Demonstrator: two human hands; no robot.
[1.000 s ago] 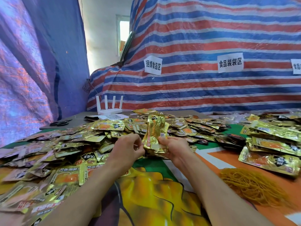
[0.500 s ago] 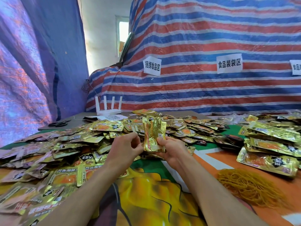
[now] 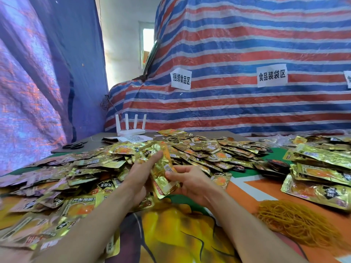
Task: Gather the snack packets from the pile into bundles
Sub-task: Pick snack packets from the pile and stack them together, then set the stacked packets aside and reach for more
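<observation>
Leaning up and away along its long axis, the stack (image 3: 163, 170) is gripped low by the curled right hand (image 3: 190, 183), while the straight-fingered left hand (image 3: 139, 172), nearer the pile (image 3: 209, 149), is laid against its left face.

Packet pile (image 3: 209, 152) left, rubber bands (image 3: 296, 223) right

My one camera rides on my head, wide-angled, facing forward and down across the desk (image 3: 245, 188); close over its near edge, the striped tarp (image 3: 247, 44) far behind.
</observation>
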